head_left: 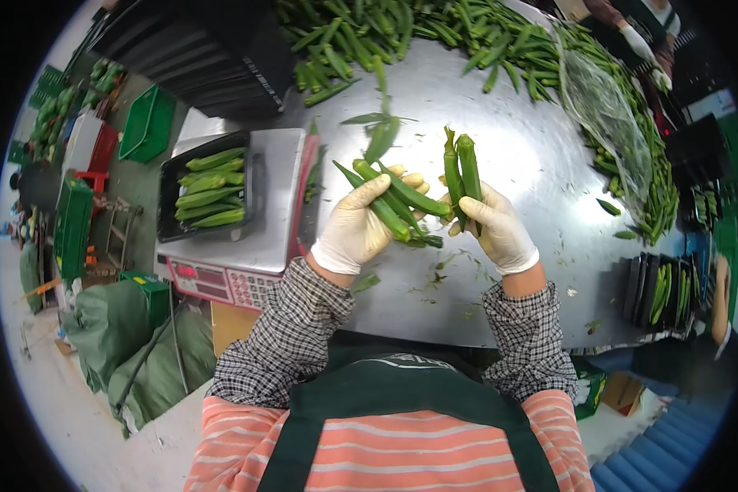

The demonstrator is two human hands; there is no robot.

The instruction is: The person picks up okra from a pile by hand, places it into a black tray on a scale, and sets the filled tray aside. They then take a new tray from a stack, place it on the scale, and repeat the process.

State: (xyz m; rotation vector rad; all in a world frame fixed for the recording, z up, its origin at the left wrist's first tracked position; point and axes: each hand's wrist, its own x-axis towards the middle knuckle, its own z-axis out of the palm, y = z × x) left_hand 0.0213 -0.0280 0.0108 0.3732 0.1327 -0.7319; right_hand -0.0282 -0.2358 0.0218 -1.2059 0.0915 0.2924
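Both of my hands wear white gloves and are raised over the metal table [394, 287]. My left hand [361, 217] is closed around several green okra pods [394, 197], which point different ways. Close beside it, my right hand [492, 225] pinches two okra pods [464, 172] that stand nearly upright, stem ends up. To the left, a black tray [172, 197] with several okra pods lying side by side [213, 193] rests on a weighing scale [271, 189] with a red display and keypad.
Loose okra is heaped along the table's far edge [500, 33] and down the right, partly under clear plastic film [607, 107]. Black trays are stacked at the far left [197, 57]; more filled trays [668, 291] stand at right. A co-worker's gloved hand [638, 43] shows at top right.
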